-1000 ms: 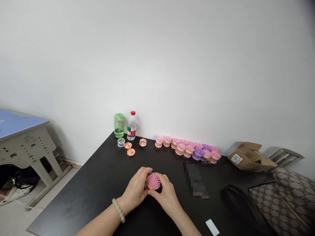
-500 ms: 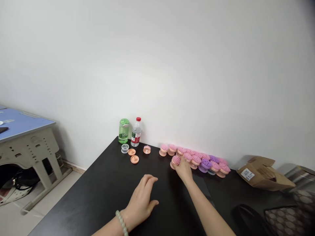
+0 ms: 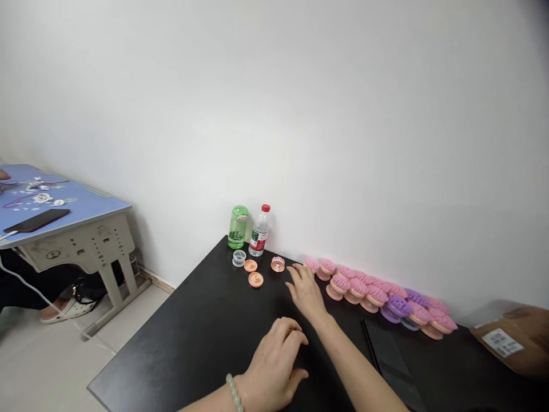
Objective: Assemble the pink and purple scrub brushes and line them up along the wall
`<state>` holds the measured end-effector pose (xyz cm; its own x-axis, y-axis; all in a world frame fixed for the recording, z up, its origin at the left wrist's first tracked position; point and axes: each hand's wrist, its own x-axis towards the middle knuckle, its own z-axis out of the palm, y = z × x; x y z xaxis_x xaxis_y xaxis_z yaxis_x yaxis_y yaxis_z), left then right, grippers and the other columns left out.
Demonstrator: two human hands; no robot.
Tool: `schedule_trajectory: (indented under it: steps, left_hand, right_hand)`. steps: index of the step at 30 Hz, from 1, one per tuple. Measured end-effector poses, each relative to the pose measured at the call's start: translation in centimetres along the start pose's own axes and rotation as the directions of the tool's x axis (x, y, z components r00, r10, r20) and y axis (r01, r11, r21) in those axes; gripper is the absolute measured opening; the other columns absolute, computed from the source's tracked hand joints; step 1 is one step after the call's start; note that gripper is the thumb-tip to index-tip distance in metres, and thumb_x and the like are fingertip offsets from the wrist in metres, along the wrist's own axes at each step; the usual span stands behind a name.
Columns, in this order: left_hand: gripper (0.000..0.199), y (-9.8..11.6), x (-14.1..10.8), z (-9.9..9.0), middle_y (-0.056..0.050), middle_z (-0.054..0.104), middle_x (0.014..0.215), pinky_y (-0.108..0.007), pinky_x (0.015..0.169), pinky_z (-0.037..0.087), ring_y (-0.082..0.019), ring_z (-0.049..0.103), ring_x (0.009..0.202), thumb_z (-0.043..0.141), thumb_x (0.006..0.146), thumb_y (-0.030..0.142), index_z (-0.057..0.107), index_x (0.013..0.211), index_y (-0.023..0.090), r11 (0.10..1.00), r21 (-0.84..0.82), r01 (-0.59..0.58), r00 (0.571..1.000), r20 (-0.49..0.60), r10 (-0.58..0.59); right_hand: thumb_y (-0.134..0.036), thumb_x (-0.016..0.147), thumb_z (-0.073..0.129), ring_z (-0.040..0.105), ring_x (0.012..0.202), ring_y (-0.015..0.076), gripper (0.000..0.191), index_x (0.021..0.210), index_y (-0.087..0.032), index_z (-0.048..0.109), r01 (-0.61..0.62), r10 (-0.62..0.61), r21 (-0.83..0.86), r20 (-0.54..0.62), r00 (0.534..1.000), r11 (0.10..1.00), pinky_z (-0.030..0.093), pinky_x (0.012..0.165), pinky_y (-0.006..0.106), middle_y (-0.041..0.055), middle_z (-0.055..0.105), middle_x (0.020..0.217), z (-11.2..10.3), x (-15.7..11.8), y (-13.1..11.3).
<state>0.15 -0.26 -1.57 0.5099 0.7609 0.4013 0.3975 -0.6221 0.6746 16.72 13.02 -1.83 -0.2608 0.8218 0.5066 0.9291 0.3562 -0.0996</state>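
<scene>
Black tabletop (image 3: 171, 337), red-labelled bottle (image 3: 259, 234), pink brushes (image 3: 341, 283)

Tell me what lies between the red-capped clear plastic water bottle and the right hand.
The head view shows a peach brush with pink bristles on the black tabletop, between the red-capped clear plastic water bottle and the right hand.

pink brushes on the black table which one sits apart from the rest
The pink brush beside the peach discs; all the others sit bunched in the row along the wall.

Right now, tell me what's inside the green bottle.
The green bottle holds liquid low down; its tinted wall hides the liquid's true colour.
</scene>
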Motion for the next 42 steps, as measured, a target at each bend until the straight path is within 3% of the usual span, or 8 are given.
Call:
schedule_trajectory:
  steps: [6, 10, 20, 25, 28, 31, 37, 42]
  left_hand:
    - [0.048, -0.7, 0.1, 0.0, -0.010, 0.054, 0.114, -0.040, 0.081, 0.055, -0.027, 0.055, 0.098, 0.068, 0.068, 0.000, 0.047, 0.104, 0.023, 0.998, 0.012, -0.057, 0.991, -0.123, 0.058]
    - [0.049, -1.1, 0.0, 0.1, -0.010, 0.055, 0.112, -0.039, 0.078, 0.055, -0.026, 0.055, 0.098, 0.070, 0.066, -0.001, 0.047, 0.104, 0.022, 0.995, 0.037, -0.089, 0.979, -0.179, 0.094]
    - [0.042, -1.2, 1.2, -2.6, -0.008, 0.056, 0.110, -0.040, 0.086, 0.052, -0.025, 0.056, 0.100, 0.069, 0.069, 0.000, 0.053, 0.102, 0.021, 0.997, -0.068, 0.043, 0.934, -0.350, -0.064]
    - [0.031, -4.1, 5.0, -7.2, -0.008, 0.057, 0.115, -0.032, 0.088, 0.052, -0.021, 0.061, 0.105, 0.064, 0.084, 0.015, 0.054, 0.113, 0.020, 0.928, -0.145, 0.343, 0.710, -0.607, -0.357]
    - [0.039, -7.3, 7.6, -9.5, -0.013, 0.053, 0.128, -0.038, 0.103, 0.045, -0.027, 0.053, 0.124, 0.068, 0.082, 0.016, 0.055, 0.119, 0.017, 0.884, -0.112, 0.455, 0.663, -0.619, -0.420]
    - [0.050, -10.9, 9.3, -10.4, -0.018, 0.053, 0.132, -0.049, 0.108, 0.040, -0.036, 0.050, 0.128, 0.077, 0.075, 0.014, 0.058, 0.121, 0.012, 0.800, -0.098, 0.591, 0.614, -0.589, -0.526]
    - [0.034, -15.2, 9.8, -9.5, -0.010, 0.061, 0.129, -0.047, 0.092, 0.056, -0.025, 0.064, 0.110, 0.061, 0.097, 0.034, 0.059, 0.127, 0.017, 0.747, -0.099, 0.657, 0.607, -0.518, -0.603]
    - [0.030, -14.6, 8.7, -9.4, -0.010, 0.064, 0.121, -0.041, 0.088, 0.056, -0.023, 0.065, 0.104, 0.064, 0.095, 0.031, 0.062, 0.121, 0.017, 0.798, -0.202, 0.567, 0.660, -0.469, -0.587]
  right_hand:
    - [-0.022, 0.098, 0.055, 0.054, 0.124, 0.0314, 0.033, 0.130, -0.016, 0.059, -0.107, 0.105, 0.056, 0.045, 0.993, 0.993, 0.045, 0.104, 0.051, 0.0174, 0.055, 0.139, 4.2, 5.0, -2.5]
    - [-0.033, 0.098, 0.062, 0.064, 0.110, 0.0235, 0.031, 0.125, -0.019, 0.061, -0.221, 0.204, 0.103, 0.151, 0.967, 0.970, 0.054, 0.093, 0.046, 0.0086, 0.062, 0.129, 5.7, 6.9, -2.2]
    - [-0.017, 0.080, 0.064, 0.065, 0.099, 0.0248, 0.028, 0.108, -0.017, 0.062, -0.403, 0.292, 0.458, 0.295, 0.910, 0.792, 0.051, 0.092, 0.041, 0.0093, 0.067, 0.108, 0.9, 0.3, -2.6]
    - [-0.028, 0.078, 0.057, 0.069, 0.092, 0.0236, 0.042, 0.118, -0.019, 0.060, -0.487, 0.257, 0.694, 0.415, 0.872, 0.530, 0.053, 0.083, 0.036, 0.0067, 0.072, 0.100, -4.0, -7.1, -3.6]
    - [-0.032, 0.074, 0.069, 0.066, 0.093, 0.0245, 0.036, 0.108, -0.020, 0.067, -0.581, 0.206, 0.814, 0.567, 0.798, 0.009, 0.050, 0.084, 0.036, 0.0070, 0.071, 0.098, -6.5, -11.0, -4.4]
    - [-0.041, 0.074, 0.079, 0.064, 0.096, 0.0251, 0.035, 0.102, -0.022, 0.069, -0.592, 0.139, 0.778, 0.623, 0.770, -0.210, 0.048, 0.090, 0.036, 0.0057, 0.070, 0.094, -8.1, -13.4, -4.9]
    - [-0.042, 0.070, 0.084, 0.063, 0.094, 0.0226, 0.043, 0.107, -0.025, 0.068, -0.619, 0.156, 0.775, 0.632, 0.759, -0.129, 0.048, 0.087, 0.031, 0.0043, 0.069, 0.098, -8.8, -15.2, -4.5]
    - [-0.039, 0.059, 0.089, 0.065, 0.088, 0.0229, 0.050, 0.102, -0.024, 0.066, -0.495, 0.277, 0.869, 0.477, 0.834, -0.006, 0.049, 0.079, 0.032, 0.0052, 0.072, 0.097, -7.9, -15.2, -4.2]
